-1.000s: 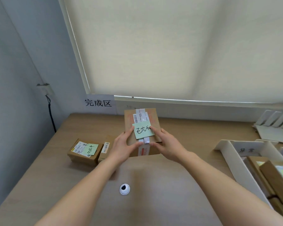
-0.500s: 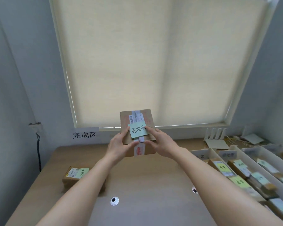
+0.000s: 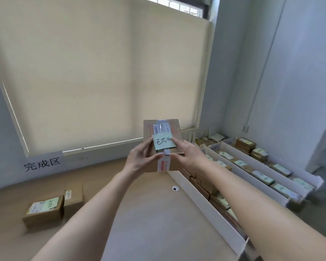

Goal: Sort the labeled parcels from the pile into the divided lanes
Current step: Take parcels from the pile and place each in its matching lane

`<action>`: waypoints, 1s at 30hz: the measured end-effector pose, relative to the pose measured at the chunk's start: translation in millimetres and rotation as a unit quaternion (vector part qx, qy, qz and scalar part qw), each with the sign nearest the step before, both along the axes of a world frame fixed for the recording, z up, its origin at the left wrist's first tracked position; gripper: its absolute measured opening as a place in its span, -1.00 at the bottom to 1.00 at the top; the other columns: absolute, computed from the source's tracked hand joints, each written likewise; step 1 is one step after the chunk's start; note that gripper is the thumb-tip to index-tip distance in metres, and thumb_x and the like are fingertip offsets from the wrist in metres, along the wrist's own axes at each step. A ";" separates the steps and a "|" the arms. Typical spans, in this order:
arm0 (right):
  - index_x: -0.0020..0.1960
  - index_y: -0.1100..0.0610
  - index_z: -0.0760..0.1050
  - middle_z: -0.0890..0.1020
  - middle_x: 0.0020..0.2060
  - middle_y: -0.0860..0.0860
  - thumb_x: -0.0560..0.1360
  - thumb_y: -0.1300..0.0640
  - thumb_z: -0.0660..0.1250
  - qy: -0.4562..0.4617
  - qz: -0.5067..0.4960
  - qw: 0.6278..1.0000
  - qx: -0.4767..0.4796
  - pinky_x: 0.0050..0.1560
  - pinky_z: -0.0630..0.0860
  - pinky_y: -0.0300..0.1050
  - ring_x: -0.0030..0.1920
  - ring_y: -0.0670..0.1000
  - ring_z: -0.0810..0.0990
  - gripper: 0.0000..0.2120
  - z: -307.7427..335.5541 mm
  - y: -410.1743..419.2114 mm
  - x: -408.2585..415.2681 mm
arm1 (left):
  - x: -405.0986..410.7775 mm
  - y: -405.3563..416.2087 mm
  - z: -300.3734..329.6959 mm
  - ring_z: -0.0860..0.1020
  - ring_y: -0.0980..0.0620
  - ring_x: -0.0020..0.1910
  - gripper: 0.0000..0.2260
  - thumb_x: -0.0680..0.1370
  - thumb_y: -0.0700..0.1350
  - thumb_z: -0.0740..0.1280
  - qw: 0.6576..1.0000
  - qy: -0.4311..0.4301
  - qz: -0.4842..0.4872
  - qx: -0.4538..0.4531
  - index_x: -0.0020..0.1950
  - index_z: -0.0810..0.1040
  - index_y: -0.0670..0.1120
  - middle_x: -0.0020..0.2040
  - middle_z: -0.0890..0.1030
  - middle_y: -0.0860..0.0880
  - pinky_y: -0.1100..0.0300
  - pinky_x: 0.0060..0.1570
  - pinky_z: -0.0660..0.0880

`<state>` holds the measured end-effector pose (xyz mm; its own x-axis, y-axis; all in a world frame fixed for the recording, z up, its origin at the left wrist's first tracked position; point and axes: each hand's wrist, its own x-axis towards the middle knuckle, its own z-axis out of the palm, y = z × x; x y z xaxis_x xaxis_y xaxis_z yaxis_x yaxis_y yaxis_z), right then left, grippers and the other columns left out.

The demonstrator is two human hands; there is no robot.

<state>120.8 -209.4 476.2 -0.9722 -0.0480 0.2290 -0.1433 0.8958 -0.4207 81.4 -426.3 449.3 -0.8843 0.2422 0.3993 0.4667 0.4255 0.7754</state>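
Note:
I hold a brown cardboard parcel (image 3: 174,129) up in the air above the far middle of the table. A green sticky note (image 3: 163,145) with handwriting and a white shipping label sit on its top. My left hand (image 3: 141,160) grips its left side, thumb on the front edge. My right hand (image 3: 186,154) grips its right side, with the thumb pressing the note. The white divided lanes (image 3: 207,208) run along the right, each holding several labeled parcels.
Two small brown parcels (image 3: 45,209) lie at the table's left, one with a green note. A paper sign (image 3: 42,162) with characters is taped below the window blind. A small white disc (image 3: 175,188) sits on the wooden table (image 3: 149,223) beside the nearest lane wall.
Both hands have lifted the parcel off the table and carried it to the right. The view has swung right, bringing the divided lanes into sight.

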 end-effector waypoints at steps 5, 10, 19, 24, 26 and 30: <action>0.65 -0.10 0.08 0.39 0.47 0.06 0.62 -0.11 0.30 0.007 -0.065 0.998 0.001 0.36 0.44 0.12 0.43 0.11 0.39 -0.32 9.5 69.4 59.8 | 27.7 77.9 8.2 0.42 0.21 0.34 -0.27 0.40 0.16 0.54 0.998 0.002 -0.066 0.000 0.52 0.35 0.14 0.42 0.48 0.09 0.25 0.27 0.38; 0.64 -0.10 0.10 0.42 0.41 0.08 0.60 -0.11 0.35 0.011 -0.126 0.992 -0.019 0.32 0.49 0.14 0.38 0.11 0.44 -0.29 18.6 142.3 110.5 | 48.3 161.9 19.5 0.46 0.05 0.35 -0.24 0.40 0.20 0.51 0.992 0.018 -0.124 -0.019 0.54 0.31 0.15 0.42 0.49 0.04 0.02 0.28 0.49; 0.64 -0.14 0.08 0.43 0.45 0.06 0.60 -0.12 0.35 0.017 -0.254 0.967 -0.016 0.37 0.45 0.20 0.38 0.14 0.45 -0.29 35.6 316.6 233.4 | 124.9 370.9 38.1 0.48 -0.05 0.33 -0.27 0.44 0.19 0.50 0.969 0.041 -0.240 -0.037 0.55 0.29 0.14 0.41 0.50 -0.03 -0.06 0.24 0.50; 0.64 -0.13 0.08 0.38 0.48 0.09 0.60 -0.12 0.35 0.008 -0.304 0.953 -0.018 0.45 0.34 0.22 0.46 0.17 0.37 -0.29 28.9 405.7 292.0 | 171.0 474.6 29.4 0.52 -0.05 0.27 -0.29 0.45 0.17 0.49 0.956 0.040 -0.288 -0.031 0.54 0.31 0.11 0.36 0.53 -0.03 -0.02 0.19 0.53; 0.64 -0.13 0.10 0.38 0.47 0.11 0.60 -0.12 0.35 0.004 -0.325 0.945 -0.022 0.47 0.32 0.21 0.46 0.18 0.36 -0.29 23.9 435.6 313.7 | 187.1 511.5 24.1 0.53 -0.07 0.26 -0.29 0.45 0.19 0.49 0.950 0.038 -0.307 -0.036 0.54 0.32 0.11 0.35 0.54 -0.04 -0.04 0.18 0.54; 0.63 -0.14 0.11 0.40 0.46 0.09 0.58 -0.14 0.37 -0.003 -0.358 0.932 -0.047 0.45 0.35 0.18 0.45 0.16 0.39 -0.28 10.2 488.6 351.5 | 215.6 575.6 12.5 0.54 -0.07 0.24 -0.31 0.45 0.18 0.48 0.938 0.042 -0.341 -0.047 0.53 0.34 0.10 0.35 0.54 -0.06 -0.01 0.16 0.54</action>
<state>472.3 279.2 486.4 -0.7485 0.6341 0.1940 0.4804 0.7202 -0.5005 297.0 149.2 461.7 -0.4770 0.7779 0.4092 0.7136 0.0710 0.6969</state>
